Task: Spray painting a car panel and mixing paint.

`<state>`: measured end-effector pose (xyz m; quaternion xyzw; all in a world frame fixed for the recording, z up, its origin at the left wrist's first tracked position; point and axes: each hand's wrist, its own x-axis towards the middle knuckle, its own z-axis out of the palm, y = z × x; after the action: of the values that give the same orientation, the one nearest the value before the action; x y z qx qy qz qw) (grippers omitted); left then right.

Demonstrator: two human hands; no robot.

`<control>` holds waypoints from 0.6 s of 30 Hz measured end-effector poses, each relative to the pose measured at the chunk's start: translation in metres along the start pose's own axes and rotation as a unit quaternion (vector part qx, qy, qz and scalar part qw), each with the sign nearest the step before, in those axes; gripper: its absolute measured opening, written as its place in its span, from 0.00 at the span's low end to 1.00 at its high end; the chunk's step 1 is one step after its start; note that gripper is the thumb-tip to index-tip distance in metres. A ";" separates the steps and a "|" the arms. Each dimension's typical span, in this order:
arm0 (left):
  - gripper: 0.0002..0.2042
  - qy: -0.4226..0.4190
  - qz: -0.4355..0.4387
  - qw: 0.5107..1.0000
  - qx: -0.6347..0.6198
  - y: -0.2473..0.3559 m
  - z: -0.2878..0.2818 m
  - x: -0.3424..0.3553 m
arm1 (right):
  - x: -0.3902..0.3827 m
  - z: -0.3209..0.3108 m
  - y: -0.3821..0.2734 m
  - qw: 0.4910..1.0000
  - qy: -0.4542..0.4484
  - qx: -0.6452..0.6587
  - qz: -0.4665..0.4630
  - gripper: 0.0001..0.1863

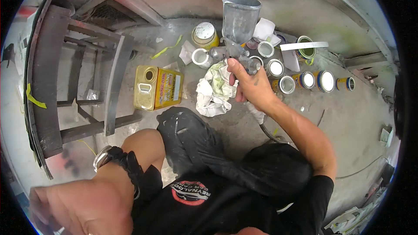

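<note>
My right hand (252,85) is closed around the handle of a spray gun (228,51). A translucent grey cup (241,21) stands upright on top of the gun, and a hose (271,135) runs down from below the hand. My left hand (89,206) is raised close at the lower left, with a watch (103,156) on its wrist. Its fingers are blurred and partly cut off, so their grip is unclear. Just beyond my knees lies a crumpled white cloth (212,98) with green stains, beside the right hand. Left of it stands a yellow rectangular metal can (167,89).
Several paint tins stand on the concrete floor to the right, including a blue-and-yellow one (325,81). A yellow tin with a whitish lid (204,32) stands farther back. A white strip (305,46) lies over an open tin (307,53). At left is a dark stool-like frame (115,85).
</note>
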<state>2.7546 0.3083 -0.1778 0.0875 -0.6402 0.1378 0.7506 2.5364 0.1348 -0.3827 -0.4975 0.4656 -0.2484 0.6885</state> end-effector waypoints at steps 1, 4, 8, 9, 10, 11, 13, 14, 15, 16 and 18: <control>0.21 0.230 -0.060 0.945 -0.223 0.004 0.008 -0.001 | 0.000 0.001 0.002 1.000 -0.003 0.002 -0.007 0.27; 0.15 0.215 -0.399 0.728 -0.515 -0.018 0.050 -0.071 | -0.002 -0.002 0.009 1.000 0.000 -0.013 -0.006 0.28; 0.48 0.021 -0.691 0.422 -0.586 -0.009 0.113 -0.118 | -0.006 0.010 0.009 0.998 0.006 -0.048 -0.046 0.24; 0.53 -0.032 -0.710 0.350 -0.610 -0.007 0.126 -0.105 | -0.011 0.006 0.010 0.998 0.036 -0.043 0.001 0.24; 0.51 -0.003 -0.688 0.290 -0.665 0.000 0.135 -0.104 | -0.014 0.004 0.014 0.999 0.023 -0.043 0.003 0.24; 0.49 0.019 -0.659 0.231 -0.715 0.006 0.141 -0.107 | -0.014 0.002 0.018 0.999 0.022 -0.047 0.001 0.23; 0.40 0.051 -0.571 0.246 -0.782 0.006 0.145 -0.107 | -0.010 0.000 0.022 0.999 0.018 -0.051 0.002 0.23; 0.40 0.054 -0.571 0.248 -0.781 0.006 0.144 -0.102 | -0.010 -0.002 0.025 0.998 0.008 -0.059 -0.007 0.23; 0.44 0.028 -0.584 0.241 -0.774 0.005 0.142 -0.097 | -0.010 -0.003 0.027 0.998 0.001 -0.066 -0.015 0.23; 0.48 0.003 -0.596 0.233 -0.768 0.003 0.140 -0.094 | -0.010 -0.003 0.025 0.997 -0.018 -0.068 -0.013 0.23; 0.48 0.012 -0.606 0.210 -0.767 0.002 0.138 -0.094 | -0.011 -0.001 0.022 0.998 -0.021 -0.060 -0.010 0.23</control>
<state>2.6112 0.2584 -0.2476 -0.1711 -0.1782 -0.9163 0.3153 2.5277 0.1513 -0.3991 -0.5477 0.4601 -0.2162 0.6645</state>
